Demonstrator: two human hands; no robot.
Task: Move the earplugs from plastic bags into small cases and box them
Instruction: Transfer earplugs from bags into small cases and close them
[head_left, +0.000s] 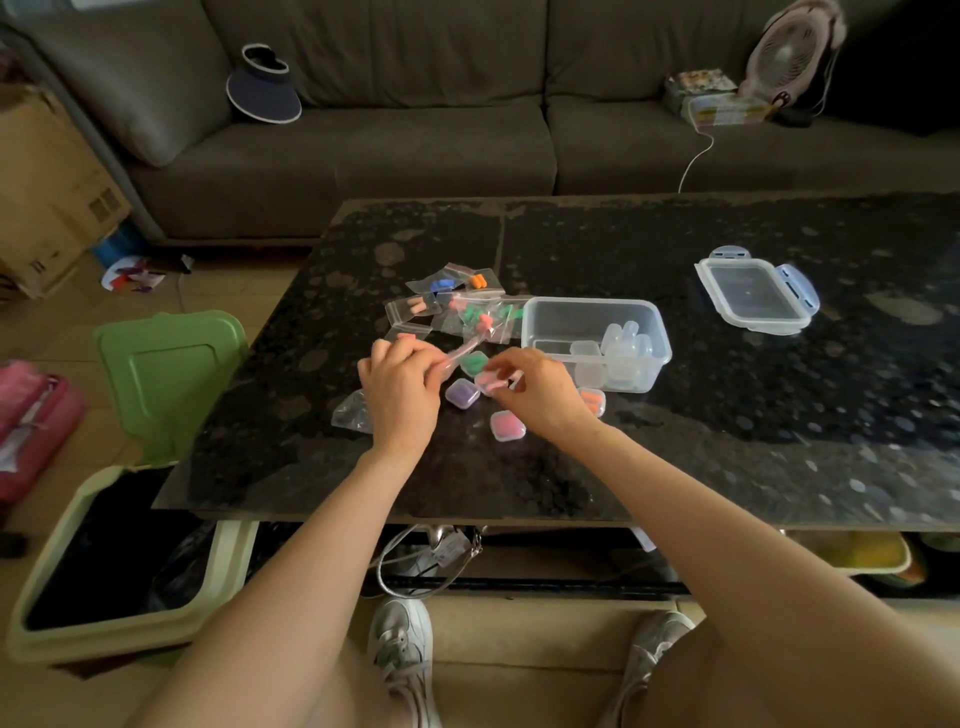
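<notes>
My left hand (400, 384) grips a small plastic bag (460, 353) with pink earplugs, tilted toward my right hand (535, 392). The right hand holds a small clear case (493, 382) with pink earplugs in it. On the black table lie closed small cases: a purple one (461, 392), a green one (474, 362), a pink one (506, 425) and an orange one (593, 401). A pile of bagged earplugs (462, 306) lies just beyond my hands. The clear plastic box (595, 340) to the right holds several empty cases.
The box's lid (756, 291) lies farther right on the table (675, 457). An empty bag (353, 413) lies by my left wrist. An open green-lidded bin (130, 519) stands on the floor at the left. A sofa runs behind the table.
</notes>
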